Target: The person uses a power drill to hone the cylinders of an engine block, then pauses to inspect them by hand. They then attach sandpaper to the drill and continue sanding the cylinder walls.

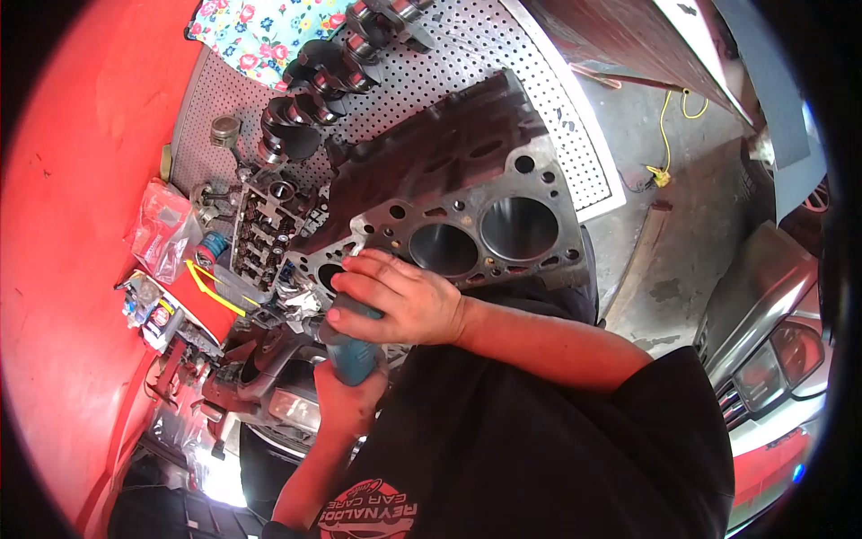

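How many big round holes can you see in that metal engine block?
2 in full: one near the hand, one right of it. A third peeks out beside the hand; more may be hidden.

Your right hand (400, 301) is lying palm down, its fingers (359, 289) curling closed around what it is gripping, with the bare forearm running back toward the black sleeve. Your left hand (346, 395) is wrapping closed just below it, nearly touching, its forearm angling down and in toward your body.
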A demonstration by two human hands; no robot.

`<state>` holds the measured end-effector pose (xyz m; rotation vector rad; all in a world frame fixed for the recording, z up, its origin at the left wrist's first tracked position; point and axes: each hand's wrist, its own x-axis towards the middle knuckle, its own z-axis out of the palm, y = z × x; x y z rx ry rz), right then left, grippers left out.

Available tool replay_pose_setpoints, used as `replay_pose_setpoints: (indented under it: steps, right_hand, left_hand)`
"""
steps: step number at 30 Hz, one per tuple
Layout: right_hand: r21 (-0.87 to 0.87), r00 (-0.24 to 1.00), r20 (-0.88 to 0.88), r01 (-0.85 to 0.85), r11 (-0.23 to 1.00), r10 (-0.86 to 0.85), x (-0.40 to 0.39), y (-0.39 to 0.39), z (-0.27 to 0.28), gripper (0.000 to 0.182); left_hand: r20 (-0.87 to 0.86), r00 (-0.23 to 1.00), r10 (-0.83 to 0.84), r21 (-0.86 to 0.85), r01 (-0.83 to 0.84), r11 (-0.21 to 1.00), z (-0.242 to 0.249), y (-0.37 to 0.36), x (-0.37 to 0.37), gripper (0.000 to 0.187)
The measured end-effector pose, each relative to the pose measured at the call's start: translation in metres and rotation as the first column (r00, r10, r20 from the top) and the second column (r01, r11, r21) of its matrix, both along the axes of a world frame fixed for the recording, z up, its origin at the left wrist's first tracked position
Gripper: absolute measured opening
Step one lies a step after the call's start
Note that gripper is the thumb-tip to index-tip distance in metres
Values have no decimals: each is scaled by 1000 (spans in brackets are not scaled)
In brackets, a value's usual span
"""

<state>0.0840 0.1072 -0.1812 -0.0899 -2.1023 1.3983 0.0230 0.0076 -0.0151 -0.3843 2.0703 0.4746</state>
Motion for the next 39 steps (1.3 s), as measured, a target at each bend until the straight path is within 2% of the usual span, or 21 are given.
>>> replay_pose_setpoints:
  steps: [1, 4, 7, 13, 16, 19, 22, 26, 29, 32, 35, 39]
  right_hand:
    - [-1, 1000, 1, -5, 1000, 5, 0, 0, 0, 49]
    - [-20, 999, -3, -34, 999, 34, -1, 4, -1, 47]
    - [-59, 998, -9, -67, 996, 66, -2, 7, 3, 45]
    - [-38, 999, -13, -50, 998, 49, -2, 7, 2, 46]
    - [-28, 999, -12, -37, 999, 36, -3, 5, 5, 47]
    - [-22, 999, -21, -28, 999, 27, -3, 0, 16, 50]
    - [-10, 1000, -22, -18, 1000, 17, 0, -4, 39, 52]
    - [16, 998, -59, 13, 1000, -12, -1, -10, 64, 53]
    - [29, 998, -65, 15, 999, -13, 4, -12, 78, 52]
    - [19, 997, -72, 21, 1000, -20, 6, -15, 88, 52]
    - [28, 996, -80, 36, 999, -34, 8, -18, 92, 52]
    - [17, 995, -100, 29, 999, -27, 10, -20, 97, 52]
  left_hand:
    - [7, 1000, -4, -18, 4, 1000, 1, 3, 0, 12]
    - [-59, 998, -33, 74, 37, 997, 0, -1, 2, 12]
    - [11, 1000, -29, -17, 30, 999, 5, 5, -2, 14]
    - [-61, 997, -37, 10, 38, 999, 1, 2, 2, 14]
    - [36, 999, 18, -72, -16, 997, 3, -2, 0, 13]
    - [-17, 997, 75, 97, -73, 993, 9, -16, 7, 13]
    - [-71, 995, 66, 44, -63, 997, 32, -13, 11, 11]
    - [-119, 989, 90, 164, -70, 984, 54, -21, 18, 8]
    - [-107, 990, 96, 181, -75, 981, 70, -28, 23, 8]
    - [-121, 989, 88, 226, -59, 972, 78, -33, 26, 7]
    - [-146, 988, 49, 180, -22, 983, 84, -34, 30, 8]
    - [-157, 986, 50, 198, -18, 980, 89, -36, 34, 8]
